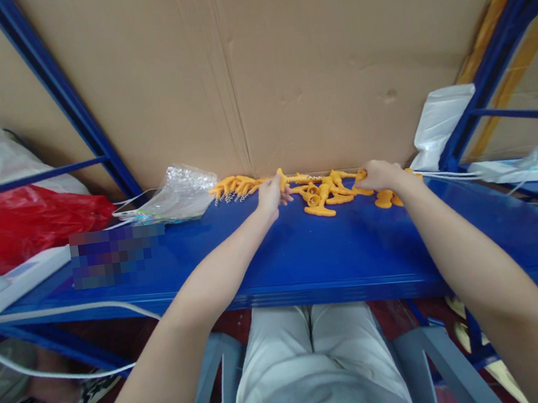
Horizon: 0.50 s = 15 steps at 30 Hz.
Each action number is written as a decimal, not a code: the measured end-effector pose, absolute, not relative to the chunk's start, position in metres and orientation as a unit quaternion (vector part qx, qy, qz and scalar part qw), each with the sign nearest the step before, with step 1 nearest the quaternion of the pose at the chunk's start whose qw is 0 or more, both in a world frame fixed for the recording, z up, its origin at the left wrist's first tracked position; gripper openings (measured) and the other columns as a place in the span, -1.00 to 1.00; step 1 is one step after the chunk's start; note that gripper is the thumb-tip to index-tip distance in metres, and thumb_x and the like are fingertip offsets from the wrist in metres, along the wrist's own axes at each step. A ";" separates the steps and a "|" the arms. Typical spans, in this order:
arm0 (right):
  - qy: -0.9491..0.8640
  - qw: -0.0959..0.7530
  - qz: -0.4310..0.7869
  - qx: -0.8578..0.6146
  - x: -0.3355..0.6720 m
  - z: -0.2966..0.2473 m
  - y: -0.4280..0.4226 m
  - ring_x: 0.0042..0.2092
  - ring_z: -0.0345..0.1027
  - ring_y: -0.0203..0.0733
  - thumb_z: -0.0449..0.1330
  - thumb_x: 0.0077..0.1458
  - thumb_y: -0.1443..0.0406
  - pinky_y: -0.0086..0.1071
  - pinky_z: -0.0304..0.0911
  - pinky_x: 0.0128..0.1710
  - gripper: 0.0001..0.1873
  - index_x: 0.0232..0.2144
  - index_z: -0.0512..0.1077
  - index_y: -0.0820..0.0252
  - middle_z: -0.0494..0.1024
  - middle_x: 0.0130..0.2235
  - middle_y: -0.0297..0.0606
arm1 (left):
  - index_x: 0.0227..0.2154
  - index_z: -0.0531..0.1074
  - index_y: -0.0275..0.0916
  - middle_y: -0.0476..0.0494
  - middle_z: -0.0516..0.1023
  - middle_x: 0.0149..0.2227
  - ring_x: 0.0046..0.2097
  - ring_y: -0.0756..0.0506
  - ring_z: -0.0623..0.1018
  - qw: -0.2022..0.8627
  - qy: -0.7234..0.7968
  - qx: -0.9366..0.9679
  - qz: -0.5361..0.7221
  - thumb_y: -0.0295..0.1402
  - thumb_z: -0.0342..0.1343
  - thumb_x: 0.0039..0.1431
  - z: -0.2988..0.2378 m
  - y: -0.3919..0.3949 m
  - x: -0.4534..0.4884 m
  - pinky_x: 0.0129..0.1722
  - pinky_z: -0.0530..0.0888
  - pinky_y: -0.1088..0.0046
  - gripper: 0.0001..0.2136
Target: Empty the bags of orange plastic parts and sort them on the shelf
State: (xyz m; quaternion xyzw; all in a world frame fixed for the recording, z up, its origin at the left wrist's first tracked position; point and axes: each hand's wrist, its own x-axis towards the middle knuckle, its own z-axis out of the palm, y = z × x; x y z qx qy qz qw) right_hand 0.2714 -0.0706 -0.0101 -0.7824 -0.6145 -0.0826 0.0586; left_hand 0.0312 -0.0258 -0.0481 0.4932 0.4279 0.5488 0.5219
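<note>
My left hand (272, 196) is at the back of the blue table, its fingers closed on a yellow corkscrew (281, 175) whose handle shows above the thumb. To its left lies a row of yellow corkscrews (236, 184) with bare metal spirals. Between my hands is a loose pile of yellow T-shaped corkscrew parts (321, 203), one with its round hollow end facing me. At the pile's right edge, my right hand (381, 175) has its fingers closed around a yellow piece (360, 177), mostly hidden. More yellow pieces (384, 198) lie beneath that hand.
Clear plastic bags (175, 196) lie left of the row. A red bag (36, 220) sits at far left, and a white pouch (441, 125) leans at back right. Cardboard (301, 67) walls the back of the blue table (325, 257); blue posts (62, 89) stand at the sides.
</note>
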 end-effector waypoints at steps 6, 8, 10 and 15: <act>-0.610 -0.025 -0.062 -0.789 0.272 -0.019 -0.068 -0.07 0.54 0.18 0.20 0.03 0.28 -0.08 0.35 -0.14 -0.59 -0.07 0.59 0.29 0.64 -0.09 0.16 | -0.49 0.29 -0.22 0.05 0.40 -0.69 -0.71 0.09 0.36 0.518 0.428 0.499 0.547 -0.24 -0.02 0.42 -0.049 -0.025 0.032 -0.70 0.17 0.60 -0.67; -0.603 -0.039 -0.077 -0.793 0.275 -0.023 -0.064 -0.06 0.54 0.16 0.21 0.00 0.29 -0.08 0.35 -0.14 -0.57 -0.05 0.59 0.26 0.65 -0.09 0.12 | -0.50 0.30 -0.22 0.06 0.39 -0.68 -0.72 0.09 0.36 0.518 0.424 0.509 0.541 -0.18 0.04 0.38 -0.050 -0.024 0.031 -0.70 0.19 0.59 -0.67; -0.598 -0.052 -0.086 -0.795 0.277 -0.027 -0.060 -0.07 0.54 0.14 0.22 -0.03 0.31 -0.08 0.35 -0.14 -0.56 -0.05 0.60 0.22 0.66 -0.12 0.08 | -0.50 0.31 -0.21 0.07 0.37 -0.69 -0.72 0.08 0.34 0.517 0.423 0.514 0.537 -0.16 0.07 0.36 -0.051 -0.022 0.030 -0.70 0.20 0.58 -0.67; -0.590 -0.051 -0.097 -0.800 0.280 -0.029 -0.057 -0.06 0.54 0.14 0.15 0.04 0.32 -0.05 0.35 -0.12 -0.58 -0.05 0.60 0.20 0.66 -0.09 0.09 | -0.49 0.30 -0.19 0.09 0.34 -0.71 -0.73 0.07 0.32 0.514 0.430 0.510 0.539 -0.23 0.06 0.36 -0.050 -0.023 0.030 -0.71 0.19 0.59 -0.71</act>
